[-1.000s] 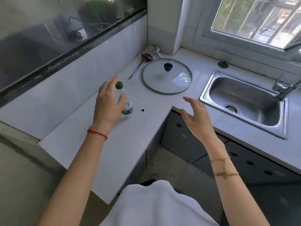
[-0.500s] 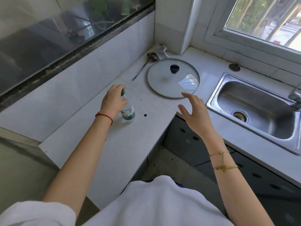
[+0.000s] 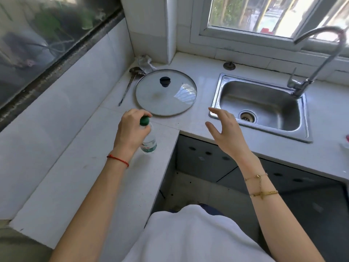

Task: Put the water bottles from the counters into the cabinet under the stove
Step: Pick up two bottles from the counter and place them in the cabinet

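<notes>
White L-shaped kitchen counter is seen from above, with grey cabinet fronts under it. Using the glass pot lid as landmark: nearest the camera, on the near side of the lid, the left hand is wrapped around the upper body and neck of a small water bottle, green cap showing above the thumb. The bottle is held upright; whether its base is touching the counter or just lifted cannot be told. It sits just short of the lid rim, close to the counter's inner edge. The right hand is held to the near right of the lid, fingers spread wide, nothing gripped, hovering over the counter edge beside the sink.

Left of the lid a ladle is laid along the wall; behind the lid a crumpled wrapper is wedged in the corner. Right of the lid the sink and faucet are seen, window behind them.

Progress is judged early: one bottle is grasped, none is shown stored. No stove or its cabinet is visible, and no other bottles are seen. Carrying, opening the cabinet and placing are left.
</notes>
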### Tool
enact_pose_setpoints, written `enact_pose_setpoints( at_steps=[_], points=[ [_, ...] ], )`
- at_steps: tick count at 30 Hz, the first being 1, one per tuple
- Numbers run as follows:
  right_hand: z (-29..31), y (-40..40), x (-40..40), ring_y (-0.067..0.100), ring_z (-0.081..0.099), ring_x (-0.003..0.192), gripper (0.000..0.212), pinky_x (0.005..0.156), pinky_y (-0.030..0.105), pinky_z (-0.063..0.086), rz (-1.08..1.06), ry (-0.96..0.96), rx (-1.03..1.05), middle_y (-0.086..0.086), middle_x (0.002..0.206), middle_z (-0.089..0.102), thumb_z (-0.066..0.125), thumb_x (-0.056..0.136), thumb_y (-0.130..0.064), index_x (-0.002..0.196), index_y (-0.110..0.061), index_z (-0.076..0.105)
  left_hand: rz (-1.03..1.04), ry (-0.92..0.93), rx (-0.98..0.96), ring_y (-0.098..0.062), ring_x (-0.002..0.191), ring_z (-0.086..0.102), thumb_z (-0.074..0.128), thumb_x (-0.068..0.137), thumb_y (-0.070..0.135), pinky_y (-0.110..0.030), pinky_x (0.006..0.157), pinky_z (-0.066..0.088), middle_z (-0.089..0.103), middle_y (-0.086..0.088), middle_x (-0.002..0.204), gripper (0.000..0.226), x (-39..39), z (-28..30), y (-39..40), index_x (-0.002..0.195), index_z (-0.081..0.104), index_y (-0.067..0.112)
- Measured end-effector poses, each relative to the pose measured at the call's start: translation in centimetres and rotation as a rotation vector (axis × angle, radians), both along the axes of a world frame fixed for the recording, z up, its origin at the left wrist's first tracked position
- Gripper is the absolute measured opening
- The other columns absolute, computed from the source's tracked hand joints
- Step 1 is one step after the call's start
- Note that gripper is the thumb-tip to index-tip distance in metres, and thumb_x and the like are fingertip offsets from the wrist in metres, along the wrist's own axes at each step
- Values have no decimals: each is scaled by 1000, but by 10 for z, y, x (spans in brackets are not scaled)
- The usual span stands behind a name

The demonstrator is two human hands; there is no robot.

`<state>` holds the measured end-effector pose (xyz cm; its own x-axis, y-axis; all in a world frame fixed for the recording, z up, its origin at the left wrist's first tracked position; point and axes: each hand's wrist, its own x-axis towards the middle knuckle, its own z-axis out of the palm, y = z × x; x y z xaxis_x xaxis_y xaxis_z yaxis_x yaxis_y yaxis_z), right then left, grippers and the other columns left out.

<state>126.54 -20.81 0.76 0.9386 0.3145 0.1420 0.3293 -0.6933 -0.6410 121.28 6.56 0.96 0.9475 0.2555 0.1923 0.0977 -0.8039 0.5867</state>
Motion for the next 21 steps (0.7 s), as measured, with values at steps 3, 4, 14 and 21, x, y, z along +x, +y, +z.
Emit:
enact_pose_setpoints(
  at_steps=[3, 4, 14, 21],
  points=[
    [-1, -32, -6, 19, 43, 132, 44, 111, 35, 34, -124, -5, 1, 1, 137, 54, 56, 97, -26, 139, -17, 47, -153, -39, -41, -24, 92, 62, 66, 74, 2, -39, 84, 55, 68, -7, 101, 32, 21, 11, -34, 104, 71, 12],
    [-2, -44, -9, 20, 43, 132, 44, 111, 33, 33, -167, -5, -3, 1, 137, 54, 56, 97, -26, 139, -17, 47, -201, -48, -56, -24, 91, 62, 66, 73, 1, -39, 84, 55, 68, -7, 100, 33, 29, 14, -47, 103, 72, 12],
    [-6, -172, -26, 17, 42, 132, 46, 110, 27, 30, -586, -4, -7, 0, 139, 52, 56, 96, -28, 140, -19, 46, -642, -95, -83, -18, 86, 57, 74, 78, 6, -37, 85, 55, 68, -8, 102, 29, 103, 31, -199, 106, 70, 11],
    [1, -289, 1, 26, 46, 130, 46, 110, 35, 34, -799, -74, -43, 9, 139, 53, 59, 96, -23, 139, -12, 48, -795, -77, -116, -23, 92, 59, 74, 76, 2, -41, 86, 56, 66, -6, 103, 31, 150, 37, -308, 106, 70, 11]
  ],
)
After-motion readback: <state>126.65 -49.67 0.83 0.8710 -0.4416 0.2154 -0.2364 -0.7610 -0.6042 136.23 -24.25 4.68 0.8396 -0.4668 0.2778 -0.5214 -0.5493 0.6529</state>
